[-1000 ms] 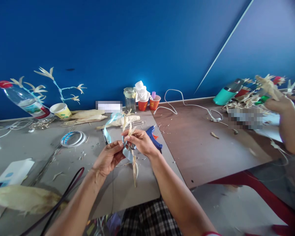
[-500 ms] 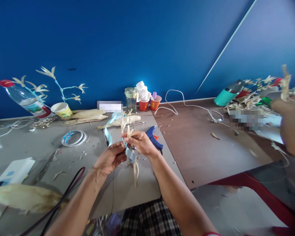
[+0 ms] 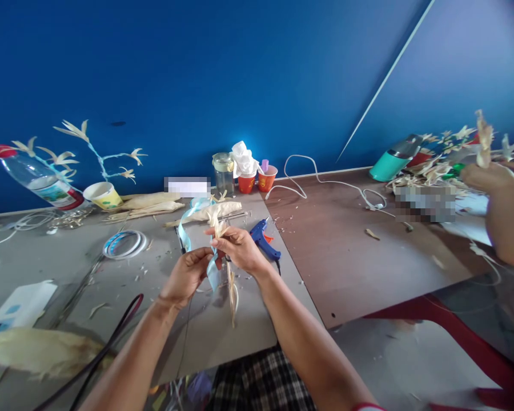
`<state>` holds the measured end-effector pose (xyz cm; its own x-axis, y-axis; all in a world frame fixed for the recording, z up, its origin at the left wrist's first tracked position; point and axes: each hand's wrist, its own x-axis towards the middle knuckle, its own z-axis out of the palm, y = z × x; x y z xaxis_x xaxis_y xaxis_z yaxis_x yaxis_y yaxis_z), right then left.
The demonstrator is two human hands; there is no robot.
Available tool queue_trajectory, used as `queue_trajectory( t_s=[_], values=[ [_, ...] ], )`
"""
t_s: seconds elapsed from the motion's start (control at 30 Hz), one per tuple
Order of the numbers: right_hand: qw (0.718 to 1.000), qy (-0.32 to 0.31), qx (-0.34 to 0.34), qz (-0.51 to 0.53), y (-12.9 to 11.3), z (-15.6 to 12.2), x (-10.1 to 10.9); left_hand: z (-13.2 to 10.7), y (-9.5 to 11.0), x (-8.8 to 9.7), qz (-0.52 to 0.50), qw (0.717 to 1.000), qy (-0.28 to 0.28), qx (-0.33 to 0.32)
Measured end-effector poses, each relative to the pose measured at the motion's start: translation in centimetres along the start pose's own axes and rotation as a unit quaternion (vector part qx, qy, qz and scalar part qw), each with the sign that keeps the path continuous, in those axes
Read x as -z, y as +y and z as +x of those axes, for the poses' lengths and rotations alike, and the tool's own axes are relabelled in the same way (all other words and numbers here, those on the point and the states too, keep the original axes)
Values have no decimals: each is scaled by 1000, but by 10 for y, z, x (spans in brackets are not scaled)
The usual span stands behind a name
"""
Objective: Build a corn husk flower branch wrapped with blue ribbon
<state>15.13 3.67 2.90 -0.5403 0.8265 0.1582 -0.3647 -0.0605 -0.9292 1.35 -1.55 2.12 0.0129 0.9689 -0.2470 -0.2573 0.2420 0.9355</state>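
Observation:
My right hand [image 3: 239, 249] pinches a pale corn-husk flower [image 3: 218, 228] at its base, petals pointing up. Just left of it and lower, my left hand [image 3: 187, 276] has its fingers closed at the light blue ribbon [image 3: 213, 275], which hangs below the flower. A longer run of this blue ribbon [image 3: 184, 233] loops up behind the left hand. A thin straw-coloured stalk [image 3: 232, 297] shows below my right hand; whether it joins the flower is unclear. The blue glue gun [image 3: 265, 240] lies right of my right hand.
Rolls of tape [image 3: 125, 244] lie at left. Behind stand a jar [image 3: 223, 176], red paper cups [image 3: 247, 184] and a yellow cup [image 3: 103, 196] with a husk-flower branch. Dried husks [image 3: 149, 206] lie nearby. At right, a co-worker's hand [image 3: 492, 182] holds a husk piece.
The blue ribbon below the flower has swung left and twisted, and my left hand has shifted slightly left and down. The whole view has shifted a little. My right hand keeps the flower.

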Motion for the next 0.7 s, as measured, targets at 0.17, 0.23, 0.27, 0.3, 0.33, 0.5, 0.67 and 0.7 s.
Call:
queue_trajectory(
  t_s=[0.17, 0.23, 0.27, 0.3, 0.33, 0.5, 0.67, 0.7],
  values=[
    [993, 39, 38, 107, 0, 2, 3, 0, 4, -1, -116, 991, 58, 10],
    [992, 77, 8, 101, 1, 3, 5, 0, 5, 0, -140, 989, 34, 17],
    [992, 83, -16, 94, 2, 4, 6, 0, 5, 0, -153, 988, 16, 16],
    [992, 73, -41, 91, 3, 4, 6, -1, 5, 1, -167, 986, -3, 11],
    [993, 52, -62, 92, 4, 4, 6, -1, 5, 1, -178, 984, -20, 7],
    [987, -22, -103, 121, 6, 3, 6, -3, 4, -1, -166, 984, -56, 36],
    [989, 68, -91, 98, 11, 7, 6, 2, 1, -2, -133, 991, 9, 27],
    [990, 77, -84, 86, 11, 8, 6, 3, 0, -2, -130, 991, 23, 18]
  ],
)
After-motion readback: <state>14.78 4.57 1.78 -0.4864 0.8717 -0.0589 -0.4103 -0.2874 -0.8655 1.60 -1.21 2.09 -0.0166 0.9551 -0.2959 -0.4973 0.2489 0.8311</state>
